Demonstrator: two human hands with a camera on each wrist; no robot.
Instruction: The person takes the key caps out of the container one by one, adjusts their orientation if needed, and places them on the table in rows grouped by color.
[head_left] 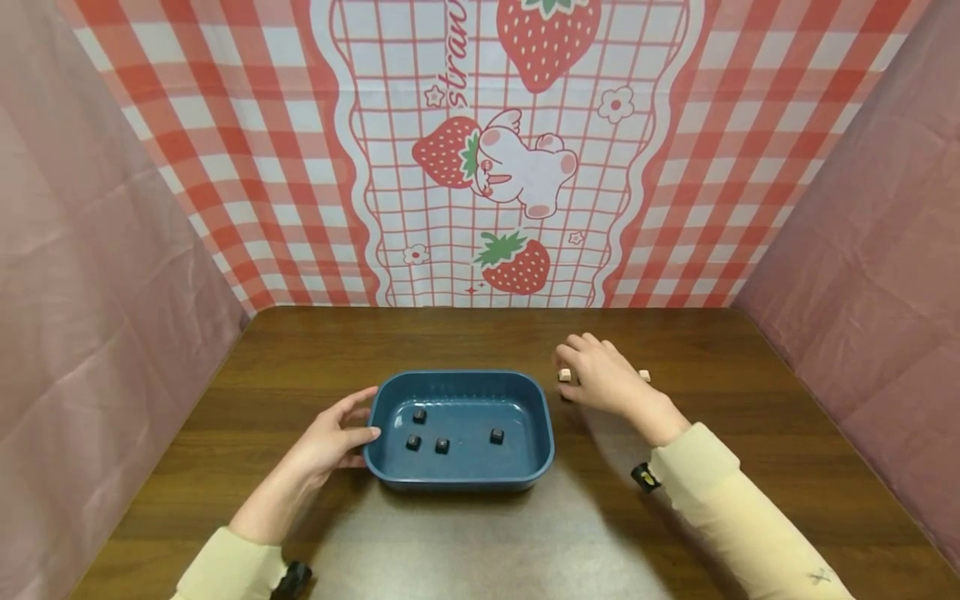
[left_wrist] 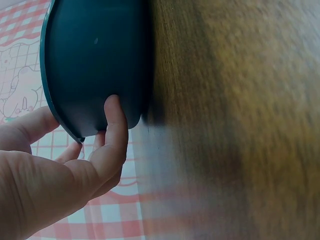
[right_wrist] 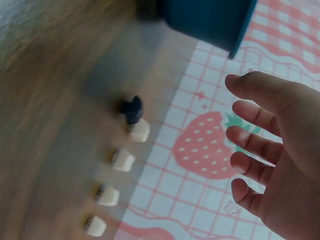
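Observation:
A dark blue plastic tub stands on the table with several black keycaps spread over its floor. At its left end my left hand grips it, thumb at the rim and other fingers against the outer wall. To the right of the tub, my right hand hovers with loosely bent fingers and nothing between them. Below those fingers lies a row of cream keycaps, with one black keycap at the tub end. The hand covers part of this row in the head view.
The brown wooden table reaches back to a red checked strawberry cloth. Pink curtains hang on both sides. Each wrist carries a small black device.

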